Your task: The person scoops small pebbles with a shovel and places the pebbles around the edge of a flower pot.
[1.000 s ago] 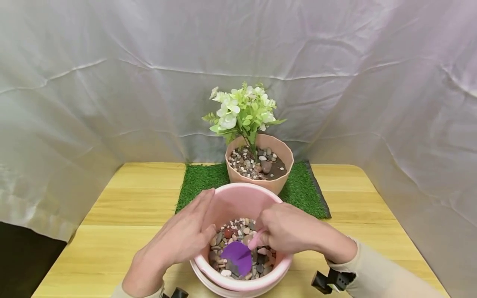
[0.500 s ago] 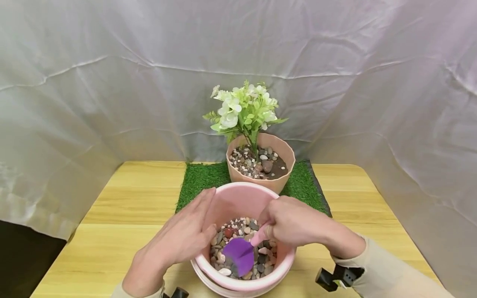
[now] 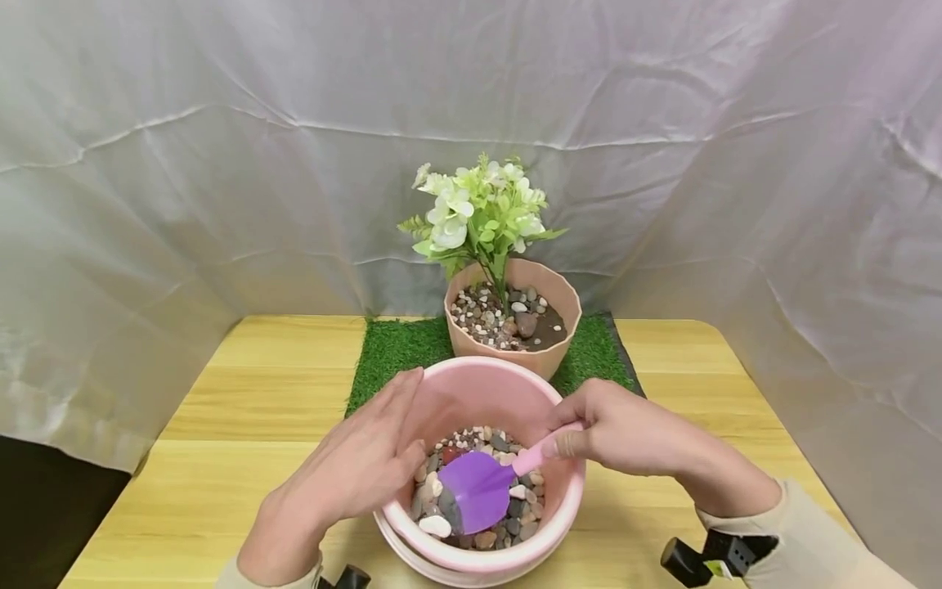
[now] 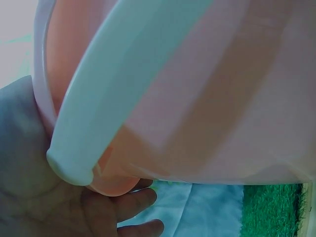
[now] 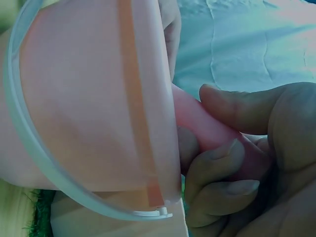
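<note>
Purple scoop is sitting inside the pink bucket, blade lying over the pebbles w/ a white stone showing near its tip; can't tell if the blade's carrying any. Your R hand is gripping the scoop's pink hdl at the bucket's R rim, thumb pressing one side. Your L hand is resting along the bucket's L rim, fingers fairly straight. White carry hdl is running round the bucket's outside, below the rim. Peach pot is standing just behind the bucket, white-flowered plant rising from it. Green turf mat is lying under the pot, behind the bucket. Wood table is stretching out both sides of the bucket. Grey curtain is hanging well behind it. Blk wrist cam is riding by your R sleeve, R of the bucket.
</note>
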The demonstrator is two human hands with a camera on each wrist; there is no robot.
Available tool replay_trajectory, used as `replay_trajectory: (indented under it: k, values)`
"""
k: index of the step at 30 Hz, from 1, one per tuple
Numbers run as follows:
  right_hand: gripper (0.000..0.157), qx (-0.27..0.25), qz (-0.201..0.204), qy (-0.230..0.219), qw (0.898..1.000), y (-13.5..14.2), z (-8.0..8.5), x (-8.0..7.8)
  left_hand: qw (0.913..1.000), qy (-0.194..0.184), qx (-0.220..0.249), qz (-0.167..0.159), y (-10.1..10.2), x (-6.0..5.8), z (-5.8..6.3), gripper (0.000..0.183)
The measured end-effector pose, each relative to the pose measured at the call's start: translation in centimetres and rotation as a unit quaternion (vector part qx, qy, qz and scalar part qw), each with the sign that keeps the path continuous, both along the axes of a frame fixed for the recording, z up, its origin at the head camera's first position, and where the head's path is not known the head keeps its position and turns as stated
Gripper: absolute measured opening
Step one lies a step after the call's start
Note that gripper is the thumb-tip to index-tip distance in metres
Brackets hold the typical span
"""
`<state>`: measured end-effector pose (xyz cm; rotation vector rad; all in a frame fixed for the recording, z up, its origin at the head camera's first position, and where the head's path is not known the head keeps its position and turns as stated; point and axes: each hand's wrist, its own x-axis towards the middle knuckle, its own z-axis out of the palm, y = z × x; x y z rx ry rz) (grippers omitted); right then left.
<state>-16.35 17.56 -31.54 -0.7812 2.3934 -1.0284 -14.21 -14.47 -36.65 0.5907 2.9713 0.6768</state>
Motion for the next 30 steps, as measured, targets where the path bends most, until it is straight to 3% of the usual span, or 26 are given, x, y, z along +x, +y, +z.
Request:
replay_trajectory:
  k: [11, 25, 30]
  values:
    - [0.015, -0.041, -0.031, -0.010, 0.999, 0.8, -0.4, 2.9, 1.0000, 0.002, 0.001, -0.001, -0.1, 0.1, 0.1, 0.085]
    - [0.014, -0.075, -0.083, 0.015, 0.994, 3.7, -1.2, 2.5, 1.0000, 0.005, -0.004, 0.003, -0.1, 0.2, 0.1, 0.085]
    - [0.016, -0.080, -0.121, 0.023, 0.989, 4.5, -1.0, 2.3, 1.0000, 0.008, 0.000, 0.003, 0.0, 0.2, 0.1, 0.084]
